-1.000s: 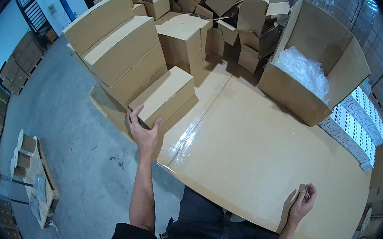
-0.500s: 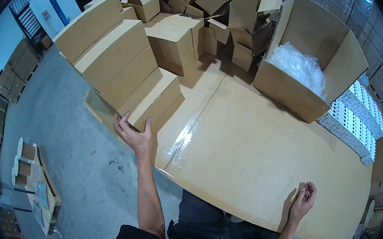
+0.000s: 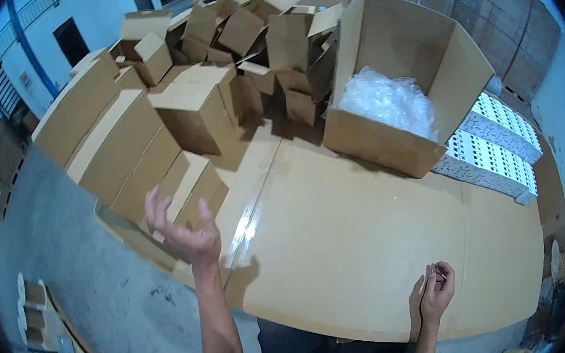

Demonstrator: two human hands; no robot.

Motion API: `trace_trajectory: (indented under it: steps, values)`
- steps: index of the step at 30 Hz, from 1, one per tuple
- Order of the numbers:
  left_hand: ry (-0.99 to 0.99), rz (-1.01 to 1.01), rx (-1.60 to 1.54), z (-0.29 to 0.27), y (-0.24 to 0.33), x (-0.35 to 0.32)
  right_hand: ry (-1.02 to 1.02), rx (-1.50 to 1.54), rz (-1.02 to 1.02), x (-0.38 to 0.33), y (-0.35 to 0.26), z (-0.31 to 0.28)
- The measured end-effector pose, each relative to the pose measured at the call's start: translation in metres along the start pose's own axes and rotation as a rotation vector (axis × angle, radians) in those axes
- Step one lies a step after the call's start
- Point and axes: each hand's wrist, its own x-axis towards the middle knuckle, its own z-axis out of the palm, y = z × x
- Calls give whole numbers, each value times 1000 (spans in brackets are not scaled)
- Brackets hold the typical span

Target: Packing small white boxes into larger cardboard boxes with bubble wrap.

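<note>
A person stands at a desk (image 3: 345,252) covered with a large flat sheet of brown cardboard, seen from above; the left hand (image 3: 181,232) is raised over the desk's left edge, palm up, its fingers (image 3: 153,205) spread open and holding nothing; just beyond it lies a closed, low cardboard box (image 3: 190,186) at the foot of a stack of long closed cartons (image 3: 110,139); the right hand (image 3: 438,290) rests near the front edge of the desk, its fingers curled closed, and whether they pinch anything cannot be told; at the far side of the desk stands a large open box (image 3: 389,144) holding crumpled clear plastic wrap (image 3: 388,102); behind it a jumble of empty open boxes (image 3: 247,32) is piled up.
</note>
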Motion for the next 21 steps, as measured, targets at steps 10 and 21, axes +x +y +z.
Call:
trace_trajectory:
  steps: [10, 21]
  values:
    - [-300, 642, -188, 175, 75, 224, 79, -68, -26, 0, 12, -2]
    - [-1234, 880, 332, 301, 149, 292, 91, -131, -2, -1, 13, -2]
